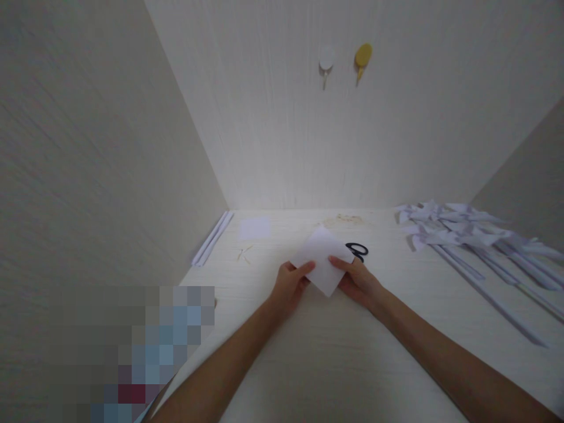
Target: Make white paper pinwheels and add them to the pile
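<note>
A square sheet of white paper [324, 264] is held between both my hands, turned so that one corner points toward me. My left hand [291, 285] grips its left corner, thumb on top and fingers underneath. On the opposite corner, my right hand [359, 282] pinches the paper in the same way. Just beyond the right hand lie scissors with black handles [358, 249]; the paper and hand hide their blades. Another white paper piece [254, 228] lies flat at the back left, with thin pale strips [244, 254] in front of it.
Two rolled paper sticks [213, 238] lie along the left wall. Several paper pinwheels [462, 232] on long paper sticks are piled at the right. Small light scraps [348, 219] lie near the back wall, where a white hook [326, 61] and a yellow hook [363, 57] hang.
</note>
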`<state>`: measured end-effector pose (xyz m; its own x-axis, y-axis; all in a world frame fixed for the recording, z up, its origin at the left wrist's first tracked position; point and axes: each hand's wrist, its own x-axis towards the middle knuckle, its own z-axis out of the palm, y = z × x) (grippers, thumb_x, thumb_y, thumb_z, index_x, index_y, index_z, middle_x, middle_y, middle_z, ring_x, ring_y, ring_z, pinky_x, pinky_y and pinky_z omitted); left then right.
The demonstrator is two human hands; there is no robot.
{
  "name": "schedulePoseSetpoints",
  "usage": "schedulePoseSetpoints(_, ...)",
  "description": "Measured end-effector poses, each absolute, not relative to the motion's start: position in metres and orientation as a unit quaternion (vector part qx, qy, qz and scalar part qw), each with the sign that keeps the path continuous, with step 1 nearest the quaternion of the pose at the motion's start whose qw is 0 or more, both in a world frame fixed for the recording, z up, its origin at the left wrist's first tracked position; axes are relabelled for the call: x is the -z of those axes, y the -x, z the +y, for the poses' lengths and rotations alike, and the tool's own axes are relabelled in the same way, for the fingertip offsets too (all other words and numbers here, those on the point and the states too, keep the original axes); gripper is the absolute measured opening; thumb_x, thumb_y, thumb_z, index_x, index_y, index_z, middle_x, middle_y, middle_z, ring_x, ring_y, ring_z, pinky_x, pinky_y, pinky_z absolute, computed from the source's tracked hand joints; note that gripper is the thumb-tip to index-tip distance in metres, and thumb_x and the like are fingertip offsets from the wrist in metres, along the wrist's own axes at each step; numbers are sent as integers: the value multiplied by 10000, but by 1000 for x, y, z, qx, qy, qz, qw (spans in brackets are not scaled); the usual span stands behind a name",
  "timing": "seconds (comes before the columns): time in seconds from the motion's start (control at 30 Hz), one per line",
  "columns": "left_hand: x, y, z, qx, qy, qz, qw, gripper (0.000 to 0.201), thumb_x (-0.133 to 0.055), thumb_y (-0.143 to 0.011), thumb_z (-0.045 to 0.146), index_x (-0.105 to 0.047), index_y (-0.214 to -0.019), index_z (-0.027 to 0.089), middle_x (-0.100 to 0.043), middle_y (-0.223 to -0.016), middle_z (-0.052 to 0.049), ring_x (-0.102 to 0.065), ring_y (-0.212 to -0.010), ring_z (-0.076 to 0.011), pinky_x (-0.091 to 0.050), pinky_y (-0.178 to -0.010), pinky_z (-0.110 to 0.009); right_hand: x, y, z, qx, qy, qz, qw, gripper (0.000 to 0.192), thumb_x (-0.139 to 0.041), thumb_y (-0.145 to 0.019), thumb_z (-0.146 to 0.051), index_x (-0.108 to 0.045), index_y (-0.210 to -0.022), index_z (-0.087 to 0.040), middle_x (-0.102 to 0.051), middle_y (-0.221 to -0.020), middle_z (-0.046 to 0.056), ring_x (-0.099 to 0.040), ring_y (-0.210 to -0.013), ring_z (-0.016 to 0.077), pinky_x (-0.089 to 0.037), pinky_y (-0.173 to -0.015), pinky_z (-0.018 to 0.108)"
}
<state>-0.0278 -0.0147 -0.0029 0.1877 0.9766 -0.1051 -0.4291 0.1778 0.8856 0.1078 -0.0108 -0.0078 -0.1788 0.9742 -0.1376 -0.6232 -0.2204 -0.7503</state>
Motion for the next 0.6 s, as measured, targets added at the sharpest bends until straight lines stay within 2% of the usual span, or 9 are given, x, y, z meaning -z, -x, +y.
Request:
schedulePoseSetpoints(0.13,5,21,-20,-500,-486,471,540,328,-712,-511,213,-629,-816,124,-659,-844,-91,-596,-756,-180,-480,-661,-272,11,-107,-9,-670,346,-332,566,297,-689,-552,-239,-562,-814,-179,-629,-765,17,-570,-687,167,-456,-651,319)
schedulePoseSetpoints(0.2,6,22,-18,-494,-504,506,496,263,-694,-530,214,-625,-770,133,-663,-782,-71,-593,-674,-156,-476,-569,-240,13,-114,-5,-582,403,-375,598,214,-646,-597,-328,-546,-704,-172,-584,-644,-1,-525,-585,137,-427,-568,288)
schedulePoseSetpoints(0.27,7,26,-14,-485,-504,539,470,173,-666,-566,256,-604,-657,124,-637,-623,-46,-550,-514,-123,-427,-440,-209,15,-128,1,-401,504,-426,635,243,-585,-648,-390,-497,-579,-174,-480,-510,-31,-432,-481,105,-366,-491,255)
schedulePoseSetpoints(0.33,8,31,-9,-485,-501,560,447,210,-647,-589,304,-553,-538,124,-569,-476,-15,-478,-394,-89,-365,-367,-188,18,-145,7,-187,596,-497,603,216,-593,-642,-368,-523,-588,-171,-456,-508,-32,-385,-469,102,-333,-490,256)
schedulePoseSetpoints(0.4,7,36,-5,-500,-495,554,446,241,-633,-605,313,-521,-499,127,-537,-428,-1,-452,-354,-75,-350,-352,-180,21,-162,12,-49,634,-538,554,158,-555,-671,-317,-555,-626,-166,-508,-600,-2,-392,-500,111,-341,-528,270)
schedulePoseSetpoints(0.47,6,38,-3,-516,-486,532,464,212,-623,-620,304,-537,-548,124,-556,-446,-3,-477,-352,-82,-358,-352,-182,25,-172,16,1,642,-577,505,143,-524,-681,-278,-592,-682,-153,-540,-702,40,-440,-573,135,-368,-586,290)
schedulePoseSetpoints(0.6,3,39,-5,-521,-468,504,505,231,-619,-632,325,-568,-704,112,-602,-493,-14,-528,-358,-114,-380,-348,-199,35,-176,21,-18,649,-631,425,184,-501,-687,-258,-626,-756,-142,-564,-794,75,-506,-723,182,-397,-674,317)
